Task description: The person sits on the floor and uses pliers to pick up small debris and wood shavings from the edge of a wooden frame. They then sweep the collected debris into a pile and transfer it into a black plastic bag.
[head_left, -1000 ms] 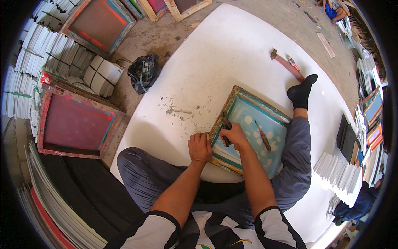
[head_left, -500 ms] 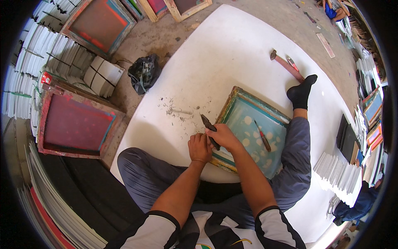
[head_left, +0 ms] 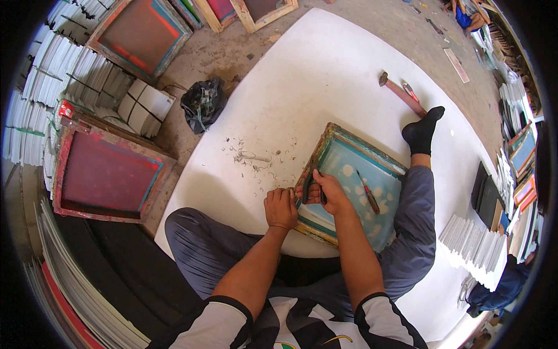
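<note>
My right hand (head_left: 330, 193) grips black-handled pliers (head_left: 307, 189) above the near-left side of a wooden screen-printing frame (head_left: 318, 152). The pliers' handles stand apart; their jaws are hard to make out. At that same side of the frame, my left hand (head_left: 280, 207) is closed, its fingers curled against the edge. Light blue mesh with pale round spots fills the frame. On the mesh lies a thin screwdriver (head_left: 369, 196) with a red and dark handle. Left of the frame, small bent scraps (head_left: 256, 161) are scattered on the white board (head_left: 279, 81) around a pale stick.
A hammer (head_left: 403, 95) and a red cutter (head_left: 410, 91) lie by my socked foot. Beyond the board's left edge sits a black plastic bag (head_left: 203, 104). More screen frames (head_left: 110, 168) and bundled white stacks (head_left: 96, 75) stand left. Black flat items (head_left: 487, 195) lie right.
My right hand has shifted slightly right and turned the pliers, so their handles now show spread apart. The left hand stays nearly in place at the frame's edge.
</note>
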